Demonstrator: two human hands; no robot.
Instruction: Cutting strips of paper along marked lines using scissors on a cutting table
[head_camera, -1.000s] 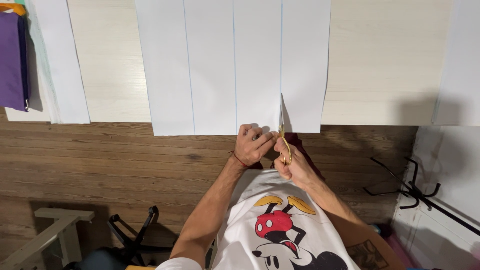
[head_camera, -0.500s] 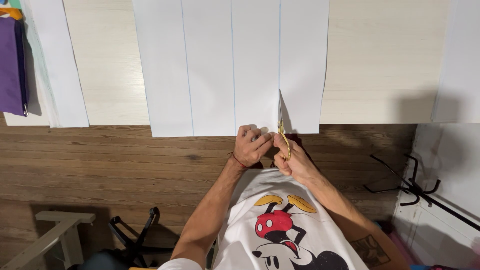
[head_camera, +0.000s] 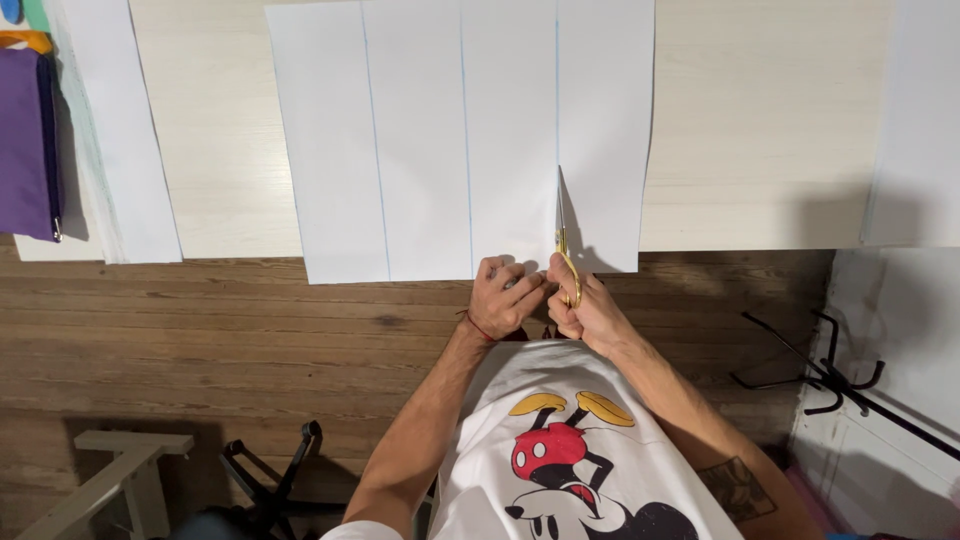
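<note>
Right hand grips yellow-handled scissors, cut now slightly longer toward 12 o'clock along white sheet's rightmost line; left hand apparently pinches sheet edge over worktop.

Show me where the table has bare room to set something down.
Bare table between the ruled sheet and the right-edge paper; a narrower strip left of the sheet. Crowded at the near edge, where both hands work the scissors.

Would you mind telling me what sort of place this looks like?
Probably a home craft or work room: a pale wooden table with a ruled white paper sheet, wood plank floor, and scissors in the right hand.
</note>
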